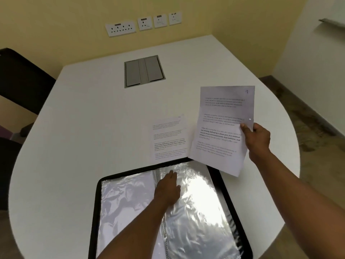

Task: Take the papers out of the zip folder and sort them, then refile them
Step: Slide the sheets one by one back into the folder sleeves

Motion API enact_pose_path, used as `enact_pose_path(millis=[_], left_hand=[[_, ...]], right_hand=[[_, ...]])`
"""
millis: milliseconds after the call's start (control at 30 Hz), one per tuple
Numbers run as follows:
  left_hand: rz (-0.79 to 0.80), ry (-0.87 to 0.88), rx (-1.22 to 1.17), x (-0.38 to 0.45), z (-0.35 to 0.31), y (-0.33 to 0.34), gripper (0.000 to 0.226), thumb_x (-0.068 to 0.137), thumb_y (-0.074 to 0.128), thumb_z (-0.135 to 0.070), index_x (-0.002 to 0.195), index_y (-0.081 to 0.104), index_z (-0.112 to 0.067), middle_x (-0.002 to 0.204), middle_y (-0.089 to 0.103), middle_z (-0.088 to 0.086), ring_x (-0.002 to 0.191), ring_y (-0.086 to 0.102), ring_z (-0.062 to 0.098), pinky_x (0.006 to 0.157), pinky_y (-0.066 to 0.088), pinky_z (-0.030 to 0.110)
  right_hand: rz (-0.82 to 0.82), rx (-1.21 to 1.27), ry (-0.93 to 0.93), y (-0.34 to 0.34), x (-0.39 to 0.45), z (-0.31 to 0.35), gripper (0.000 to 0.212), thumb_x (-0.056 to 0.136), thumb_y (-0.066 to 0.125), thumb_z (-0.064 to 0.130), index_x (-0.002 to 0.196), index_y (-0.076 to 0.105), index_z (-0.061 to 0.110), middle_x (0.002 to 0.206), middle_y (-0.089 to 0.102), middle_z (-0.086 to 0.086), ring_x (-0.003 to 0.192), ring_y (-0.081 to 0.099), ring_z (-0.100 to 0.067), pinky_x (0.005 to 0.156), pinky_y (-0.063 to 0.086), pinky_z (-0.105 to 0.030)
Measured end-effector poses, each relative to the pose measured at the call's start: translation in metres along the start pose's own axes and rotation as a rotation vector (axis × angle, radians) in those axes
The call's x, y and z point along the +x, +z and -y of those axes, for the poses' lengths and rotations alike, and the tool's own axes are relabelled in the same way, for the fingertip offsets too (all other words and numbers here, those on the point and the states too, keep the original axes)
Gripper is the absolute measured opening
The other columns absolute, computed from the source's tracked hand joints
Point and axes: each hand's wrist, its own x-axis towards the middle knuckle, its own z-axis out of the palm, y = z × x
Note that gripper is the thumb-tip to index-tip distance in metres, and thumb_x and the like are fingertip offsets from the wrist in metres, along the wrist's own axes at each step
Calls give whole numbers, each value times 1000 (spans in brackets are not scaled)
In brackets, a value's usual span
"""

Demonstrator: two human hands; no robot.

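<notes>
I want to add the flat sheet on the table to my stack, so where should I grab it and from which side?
The sheet lying flat on the table has its left and far edges free, while the held sheet in the right hand overlaps its right. Probably slide fingertips under the left edge and pinch it, coming from the left with the left hand.

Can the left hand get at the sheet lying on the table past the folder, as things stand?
Probably yes. The left hand rests flat on the open zip folder and holds nothing; the sheet on the table lies just beyond the folder's far edge, uncovered. The held sheet in the right hand is off to the side.
</notes>
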Motion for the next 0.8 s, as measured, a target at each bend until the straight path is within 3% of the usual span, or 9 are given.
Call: enact_pose_path(millis=[167,300,367,433,500,567,700,800], left_hand=[[-86,38,96,30,10,3,60,99,44,-31,151,22,-11,159,18,9,144,25,23,115,23,34],[-122,89,195,44,18,9,62,98,48,-27,152,21,-12,156,28,8,139,34,22,114,26,32],[-182,115,225,47,19,12,58,91,60,-19,145,39,-11,140,52,10,120,55,24,103,41,33],[-239,156,273,48,21,17,55,75,74,-8,128,59,-12,102,72,6,87,67,23,84,53,33],[-311,181,304,52,23,22,56,65,77,-2,118,65,-11,80,70,3,72,65,23,77,55,36],[-330,164,253,59,23,19,47,66,71,-3,111,68,-13,78,67,3,73,62,25,75,52,37],[-169,130,165,75,14,-4,9,71,64,-15,76,64,-22,81,60,0,79,56,23,70,40,31],[20,102,54,87,6,-26,8,73,61,-20,70,57,-25,80,61,-6,78,57,17,68,44,29]], right_hand=[[-10,54,43,15,20,-7,6,90,69,25,96,67,25,91,68,7,92,67,-22,89,55,-40],[-20,80,87,28,34,-13,13,90,68,24,102,69,21,98,70,3,83,65,-15,75,52,-31],[-27,97,95,35,41,-16,20,90,68,24,108,70,17,99,70,3,77,63,-9,70,49,-27],[-30,106,101,41,48,-19,19,90,67,22,109,69,17,94,68,5,73,61,-6,66,48,-24],[-25,111,105,47,54,-23,18,91,67,21,108,68,17,93,68,6,73,61,-6,64,47,-22],[-18,119,115,54,59,-27,19,91,67,21,109,68,16,93,68,7,73,61,-4,63,47,-20],[2,130,126,68,66,-30,17,91,66,20,108,67,18,89,67,11,70,61,-1,59,48,-15],[26,165,154,75,73,-32,18,90,68,21,107,69,18,99,71,3,82,67,-11,72,54,-25]])
